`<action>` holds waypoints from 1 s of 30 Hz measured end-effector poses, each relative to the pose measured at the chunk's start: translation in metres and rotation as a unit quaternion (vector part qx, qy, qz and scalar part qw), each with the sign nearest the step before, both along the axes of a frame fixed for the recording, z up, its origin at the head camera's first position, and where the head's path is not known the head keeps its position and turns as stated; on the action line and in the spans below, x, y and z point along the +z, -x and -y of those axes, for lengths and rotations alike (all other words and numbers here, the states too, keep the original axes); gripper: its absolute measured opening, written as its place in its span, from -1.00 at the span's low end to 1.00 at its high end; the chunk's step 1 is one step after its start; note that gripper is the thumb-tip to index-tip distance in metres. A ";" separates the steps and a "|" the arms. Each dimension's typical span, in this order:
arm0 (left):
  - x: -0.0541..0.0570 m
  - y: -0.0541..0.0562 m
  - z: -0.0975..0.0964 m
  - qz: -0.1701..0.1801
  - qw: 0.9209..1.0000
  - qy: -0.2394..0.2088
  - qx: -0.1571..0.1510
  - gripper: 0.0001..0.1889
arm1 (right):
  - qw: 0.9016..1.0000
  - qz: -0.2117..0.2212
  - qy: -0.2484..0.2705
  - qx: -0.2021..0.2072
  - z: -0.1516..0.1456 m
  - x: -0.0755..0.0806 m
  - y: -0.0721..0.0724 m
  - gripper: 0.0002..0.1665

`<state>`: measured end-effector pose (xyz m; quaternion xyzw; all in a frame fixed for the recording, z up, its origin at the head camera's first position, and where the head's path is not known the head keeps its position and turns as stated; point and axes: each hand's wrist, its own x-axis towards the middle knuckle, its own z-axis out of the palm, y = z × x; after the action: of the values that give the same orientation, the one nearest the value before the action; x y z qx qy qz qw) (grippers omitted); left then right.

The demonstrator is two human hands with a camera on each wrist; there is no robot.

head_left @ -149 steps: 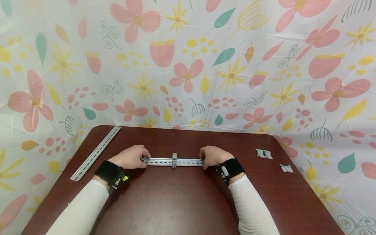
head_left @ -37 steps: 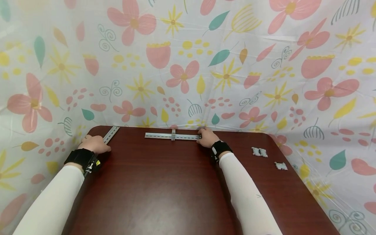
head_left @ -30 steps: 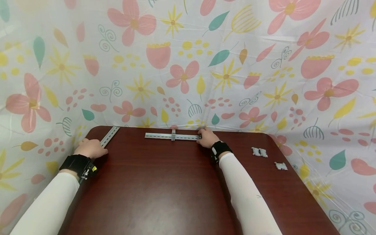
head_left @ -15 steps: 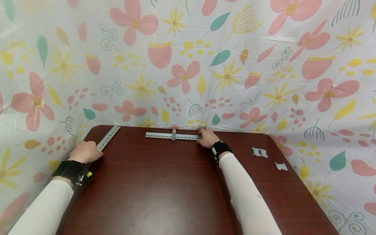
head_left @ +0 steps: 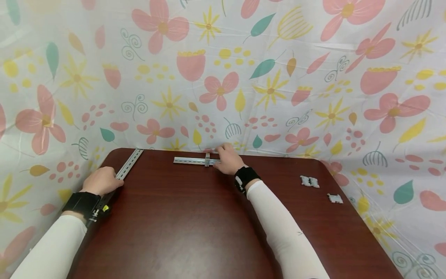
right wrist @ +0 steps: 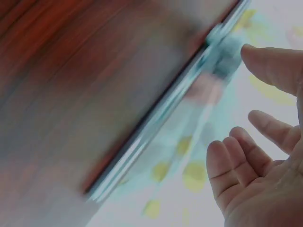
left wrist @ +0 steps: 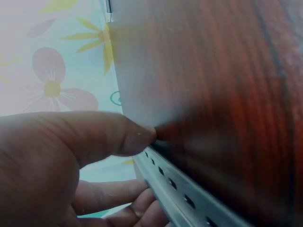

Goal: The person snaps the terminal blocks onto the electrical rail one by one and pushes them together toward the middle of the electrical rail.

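Note:
Along the table's left edge lies a slotted metal DIN rail. My left hand pinches its near end, thumb on one side and fingers on the other; the left wrist view shows the rail's slots running off from the fingertips. A second DIN rail lies along the back edge, with a small grey terminal block mounted across it. My right hand is over that rail's right part, hiding it. In the right wrist view its fingers are loose, and the thumb tip is close to the blurred block.
Two grey terminal blocks lie side by side on the right of the brown table, and another single block is nearer the right edge. A floral curtain hangs close behind the table and at both sides.
The rail with the block was moved from mid-table to the back edge. My left hand went to the left rail and slid to its near end. My right hand just shifted left, toward the block.

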<state>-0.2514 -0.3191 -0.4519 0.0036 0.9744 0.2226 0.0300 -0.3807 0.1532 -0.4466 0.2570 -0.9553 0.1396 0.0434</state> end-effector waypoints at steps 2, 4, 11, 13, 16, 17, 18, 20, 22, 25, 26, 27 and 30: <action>-0.002 0.001 0.002 -0.004 1.000 -0.002 -0.002 -0.58 | 1.000 -0.007 -0.003 0.022 0.015 0.004 -0.006 -0.30; -0.003 0.002 0.004 -0.007 1.000 -0.003 -0.006 -0.55 | 0.999 -0.014 -0.014 0.042 0.029 0.007 -0.012 -0.30; -0.001 -0.001 0.016 -0.011 0.999 0.002 -0.032 -0.52 | 0.995 -0.003 -0.041 0.087 0.075 0.011 -0.031 -0.26; -0.001 -0.002 0.019 -0.010 0.999 0.005 -0.039 -0.50 | 0.994 0.004 -0.048 0.094 0.087 0.011 -0.035 -0.26; -0.002 -0.003 0.020 -0.007 0.999 0.008 -0.045 -0.48 | 0.992 0.000 -0.068 0.104 0.103 0.009 -0.040 -0.28; -0.001 -0.004 0.020 -0.008 0.999 0.009 -0.047 -0.48 | 0.991 -0.002 -0.072 0.109 0.107 0.008 -0.043 -0.28; -0.002 -0.005 0.020 -0.008 0.999 0.009 -0.049 -0.47 | 0.990 -0.006 -0.080 0.113 0.112 0.007 -0.044 -0.29; -0.002 -0.006 0.020 -0.008 0.999 0.009 -0.053 -0.47 | 0.988 -0.012 -0.092 0.119 0.120 0.005 -0.048 -0.31; -0.001 -0.008 0.021 -0.008 0.998 0.007 -0.058 -0.47 | 0.987 -0.014 -0.095 0.125 0.129 0.003 -0.051 -0.32; 0.000 -0.011 0.023 -0.008 0.998 0.005 -0.062 -0.46 | 0.987 -0.007 -0.097 0.131 0.142 0.000 -0.056 -0.33; 0.000 -0.012 0.023 -0.008 0.998 0.004 -0.063 -0.46 | 0.986 -0.005 -0.097 0.133 0.146 -0.001 -0.057 -0.33; 0.001 -0.013 0.024 -0.010 0.998 0.004 -0.063 -0.46 | 0.986 -0.002 -0.095 0.135 0.150 -0.001 -0.059 -0.33; 0.003 -0.016 0.023 -0.012 0.998 0.008 -0.064 -0.47 | 0.985 0.004 -0.100 0.137 0.160 0.000 -0.063 -0.32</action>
<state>-0.2357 -0.3422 -0.4493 0.0684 0.9742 0.2126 0.0327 -0.3179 -0.0066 -0.4469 0.3880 -0.9203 0.0491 -0.0061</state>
